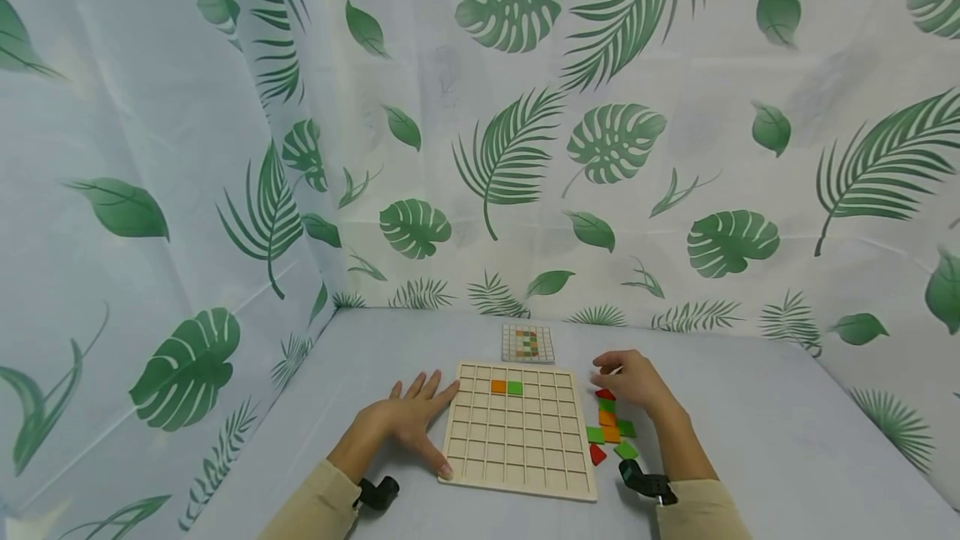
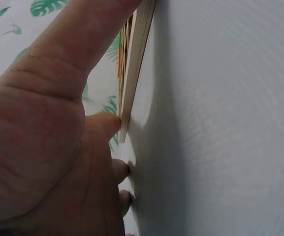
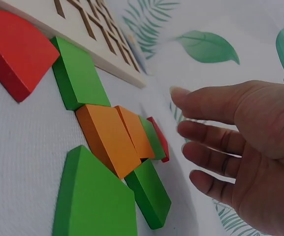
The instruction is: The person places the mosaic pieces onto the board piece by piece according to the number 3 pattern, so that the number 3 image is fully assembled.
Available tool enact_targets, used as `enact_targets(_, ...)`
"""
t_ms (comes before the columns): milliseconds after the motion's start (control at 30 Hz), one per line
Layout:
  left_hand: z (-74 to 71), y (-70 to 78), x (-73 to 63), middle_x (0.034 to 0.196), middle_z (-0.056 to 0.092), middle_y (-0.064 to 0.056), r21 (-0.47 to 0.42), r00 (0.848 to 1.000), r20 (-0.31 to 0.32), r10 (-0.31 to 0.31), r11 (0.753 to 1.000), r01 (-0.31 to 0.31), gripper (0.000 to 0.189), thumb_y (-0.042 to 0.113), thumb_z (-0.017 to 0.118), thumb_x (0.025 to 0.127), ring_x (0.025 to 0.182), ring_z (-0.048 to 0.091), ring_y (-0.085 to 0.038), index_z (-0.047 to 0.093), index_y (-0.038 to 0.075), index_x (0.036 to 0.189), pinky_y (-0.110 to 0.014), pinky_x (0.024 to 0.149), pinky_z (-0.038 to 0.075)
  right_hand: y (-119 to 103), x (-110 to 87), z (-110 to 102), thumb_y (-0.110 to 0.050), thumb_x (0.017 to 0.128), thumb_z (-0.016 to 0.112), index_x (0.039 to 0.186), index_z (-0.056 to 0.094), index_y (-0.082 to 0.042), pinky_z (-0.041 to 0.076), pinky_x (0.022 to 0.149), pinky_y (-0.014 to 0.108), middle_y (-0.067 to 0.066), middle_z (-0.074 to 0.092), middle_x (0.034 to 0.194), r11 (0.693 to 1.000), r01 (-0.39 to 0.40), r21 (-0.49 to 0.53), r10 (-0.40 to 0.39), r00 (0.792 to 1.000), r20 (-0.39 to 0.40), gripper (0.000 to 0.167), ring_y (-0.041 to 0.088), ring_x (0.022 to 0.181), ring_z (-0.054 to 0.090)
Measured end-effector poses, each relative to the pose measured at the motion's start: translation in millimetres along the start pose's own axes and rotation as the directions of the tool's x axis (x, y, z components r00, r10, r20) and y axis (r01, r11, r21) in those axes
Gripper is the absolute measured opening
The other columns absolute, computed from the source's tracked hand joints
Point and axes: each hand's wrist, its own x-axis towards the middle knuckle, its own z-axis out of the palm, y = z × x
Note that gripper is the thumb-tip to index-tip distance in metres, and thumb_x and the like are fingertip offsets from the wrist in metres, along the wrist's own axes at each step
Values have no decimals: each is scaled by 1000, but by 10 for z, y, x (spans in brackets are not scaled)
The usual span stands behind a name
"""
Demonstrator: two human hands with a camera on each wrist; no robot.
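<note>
A wooden grid board point(image 1: 517, 448) lies on the table, with an orange square tile point(image 1: 498, 387) and a green square tile point(image 1: 515, 388) side by side in an upper row. My left hand point(image 1: 405, 422) rests along the board's left edge, fingers spread and straight, thumb at the near left corner. Over the far end of a group of loose tiles is my right hand point(image 1: 633, 377), its fingers loosely bent with nothing visible between them. The right wrist view shows these tiles below the hand, among them an orange tile point(image 3: 107, 137) and a red curved-sided piece point(image 3: 21, 49).
Behind the board lies a small card point(image 1: 528, 343) printed with a coloured grid pattern. More green tiles point(image 1: 626, 450) and another red piece point(image 1: 605, 394) lie right of the board. A leaf-print curtain point(image 1: 525, 148) hangs behind the white table point(image 1: 750, 407).
</note>
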Motion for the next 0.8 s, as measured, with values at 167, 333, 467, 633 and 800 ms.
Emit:
enact_targets(167,4,-2,-4,176,3,-17,-4,1000,-1,0,1000,0,138,72,88,64,163,1,-41,13,25,169,-71,125,8,28,-9,-31,-19,93,78,112,77,-2,56,78,39,11,73,104,998,-21,-61,22,1000,7,27,24,88,61)
enact_targets(333,-1,2,-6,176,4,-17,1,1000,0,2,1000,-2,137,72,88,64,162,1,-41,13,25,169,-71,125,8,69,-23,-48,-20,91,80,106,78,-3,57,82,45,8,75,99,996,-26,-85,28,999,26,23,23,87,62)
enact_targets(467,-11,9,-10,176,4,-18,1,1000,-1,5,1000,-5,137,71,89,65,162,1,-42,13,24,169,-72,124,8,85,-42,-59,-23,88,84,104,78,-3,56,83,46,5,75,94,995,-51,-83,54,998,37,26,23,86,62)
enact_targets(633,-18,13,-18,176,3,-18,-5,1000,1,9,1000,-9,137,71,89,65,162,1,-42,13,24,169,-71,124,8,89,-64,-66,-24,85,87,95,77,-5,53,77,41,3,74,85,995,-68,-78,71,997,36,23,23,83,60)
enact_targets(800,-19,15,-26,176,3,-18,-15,1000,1,11,1000,-11,136,69,89,65,162,1,-42,14,23,169,-71,124,8,90,-73,-57,-22,85,86,89,78,-7,51,74,39,1,73,81,995,-53,-80,56,998,35,18,21,80,59)
